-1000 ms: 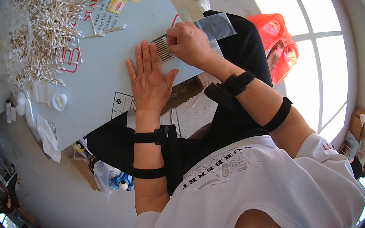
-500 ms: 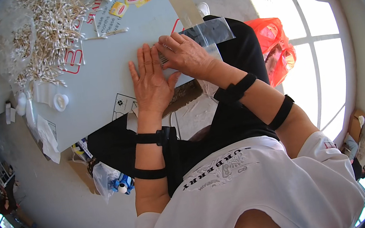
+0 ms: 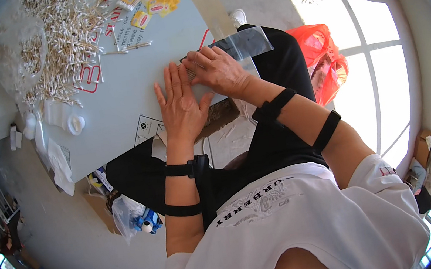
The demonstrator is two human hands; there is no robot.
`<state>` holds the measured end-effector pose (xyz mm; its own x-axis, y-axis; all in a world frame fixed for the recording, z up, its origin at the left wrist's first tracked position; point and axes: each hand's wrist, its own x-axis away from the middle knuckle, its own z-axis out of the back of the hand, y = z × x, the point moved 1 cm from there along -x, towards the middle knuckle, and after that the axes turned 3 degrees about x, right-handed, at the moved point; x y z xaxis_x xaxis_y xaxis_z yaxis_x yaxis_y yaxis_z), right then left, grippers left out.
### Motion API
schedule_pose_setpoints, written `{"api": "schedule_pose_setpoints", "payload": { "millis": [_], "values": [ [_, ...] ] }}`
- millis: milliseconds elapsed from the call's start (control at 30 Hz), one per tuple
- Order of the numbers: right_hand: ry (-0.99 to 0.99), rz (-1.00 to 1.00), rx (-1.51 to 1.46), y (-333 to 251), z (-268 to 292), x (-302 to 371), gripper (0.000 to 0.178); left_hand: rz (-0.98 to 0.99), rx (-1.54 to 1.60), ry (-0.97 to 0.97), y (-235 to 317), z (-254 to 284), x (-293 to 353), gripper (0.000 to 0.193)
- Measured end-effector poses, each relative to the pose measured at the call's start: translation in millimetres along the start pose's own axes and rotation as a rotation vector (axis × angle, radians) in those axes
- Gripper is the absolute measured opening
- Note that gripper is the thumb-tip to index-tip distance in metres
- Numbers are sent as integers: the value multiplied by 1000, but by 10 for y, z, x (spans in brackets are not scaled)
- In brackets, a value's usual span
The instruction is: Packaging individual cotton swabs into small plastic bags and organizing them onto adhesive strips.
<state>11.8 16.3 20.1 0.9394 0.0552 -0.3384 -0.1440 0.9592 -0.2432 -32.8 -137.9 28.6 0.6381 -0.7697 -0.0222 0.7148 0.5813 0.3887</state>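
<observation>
My left hand lies flat on the grey board, fingers stretched out and thumb spread. Right beside it my right hand is bent, its fingertips pressed on a small row of cotton swabs between the two hands. Most of that row is hidden under the fingers. Beyond my right hand a clear plastic bag reaches past the board's edge, over my right leg. A large heap of loose cotton swabs covers the far left of the board. Several yellow paper cards lie to its right.
Clear plastic film rests on the heap's left side. A white round tub and white tissue are at the board's left edge. A red plastic bag stands on the floor at right. Below the board are a carton and clear bag.
Both hands have shifted slightly toward me, keeping almost the same pose. The whole view has moved a little; the swab row stays between the hands.
</observation>
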Motion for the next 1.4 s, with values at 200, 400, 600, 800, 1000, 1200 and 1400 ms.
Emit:
{"api": "schedule_pose_setpoints", "payload": {
  "millis": [200, 400, 600, 800, 1000, 1200, 1400],
  "values": [
    [1, -8, 47, -19, -13, 15, 53, -16, -28, -29, -28, -14, 8, 84],
    [161, -311, -73, 184, 273, 126, 36, -25, -51, -38, -42, -47, 26, 81],
    [-167, -582, 103, 353, 425, 163, 18, -26, -44, -17, 20, -66, -6, 81],
    [-567, -530, 244, 287, 523, -187, 9, -33, -35, 25, 72, -125, -21, 82],
    [-427, -661, 120, 466, 485, -110, 13, -17, -16, 47, 208, -228, -117, 81],
    [-297, -761, -96, 576, 503, 36, 18, -49, 13, 66, 433, -381, -267, 81],
    [-223, -715, -137, 614, 466, 79, 18, -56, 35, 44, 538, -426, -303, 81]
  ]
}}
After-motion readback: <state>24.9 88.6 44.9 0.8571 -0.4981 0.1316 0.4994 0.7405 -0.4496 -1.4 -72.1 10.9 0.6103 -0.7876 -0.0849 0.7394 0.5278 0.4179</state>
